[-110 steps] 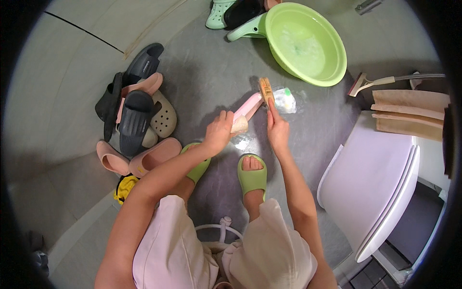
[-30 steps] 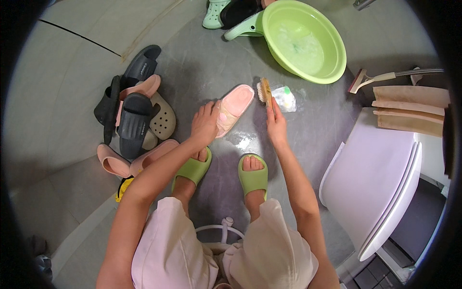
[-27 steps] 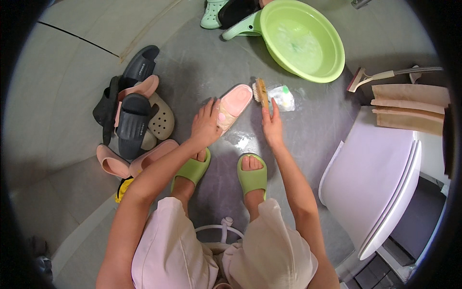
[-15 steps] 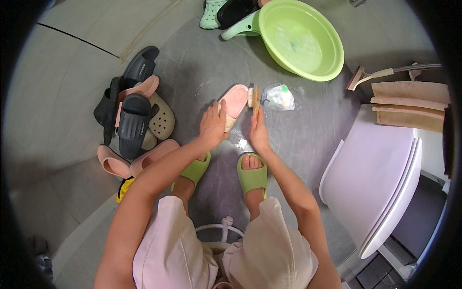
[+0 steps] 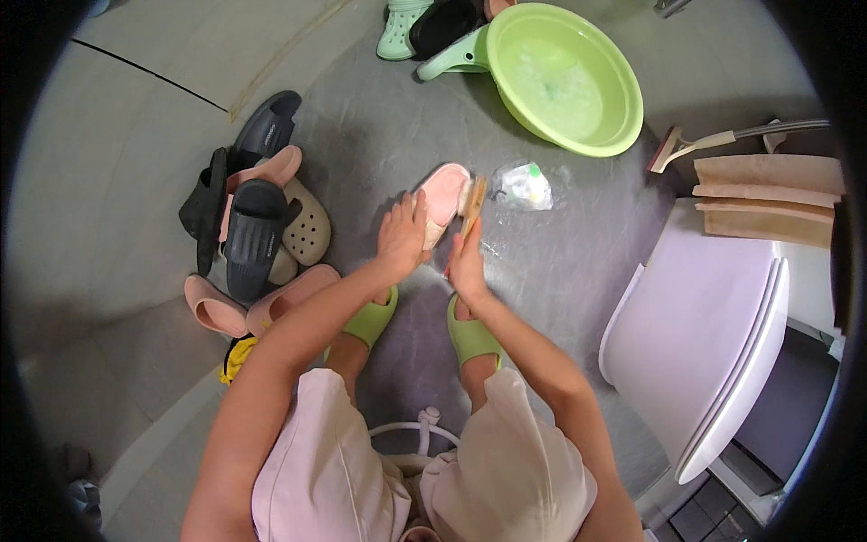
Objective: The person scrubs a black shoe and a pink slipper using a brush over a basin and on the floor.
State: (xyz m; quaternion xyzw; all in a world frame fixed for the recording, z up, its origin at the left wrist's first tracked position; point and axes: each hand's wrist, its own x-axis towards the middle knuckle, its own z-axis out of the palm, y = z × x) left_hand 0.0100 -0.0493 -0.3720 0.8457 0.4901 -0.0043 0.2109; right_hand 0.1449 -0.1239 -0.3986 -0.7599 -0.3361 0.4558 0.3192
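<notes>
A pink slipper (image 5: 446,188) with a beige upper lies on the grey floor in front of me. My left hand (image 5: 402,230) grips its near left side, fingers laid over the upper. In my right hand (image 5: 467,264) is a wooden scrubbing brush (image 5: 474,206), held by its handle. The pale bristles press against the slipper's right edge. Just right of the brush sits a clear plastic bag (image 5: 524,186) with white and green on it. Part of the brush handle is hidden by my fingers.
A green basin (image 5: 623,104) with sudsy water stands at the far right, beside mint clogs (image 5: 397,34). Slides and clogs (image 5: 253,239) are heaped on the left. A toilet (image 5: 695,334) and a squeegee (image 5: 670,149) are on the right. Green slides (image 5: 471,336) are on my feet.
My right hand has moved slightly left and nearer me, tilting the brush against the slipper's edge. My left hand keeps its hold on the slipper.
</notes>
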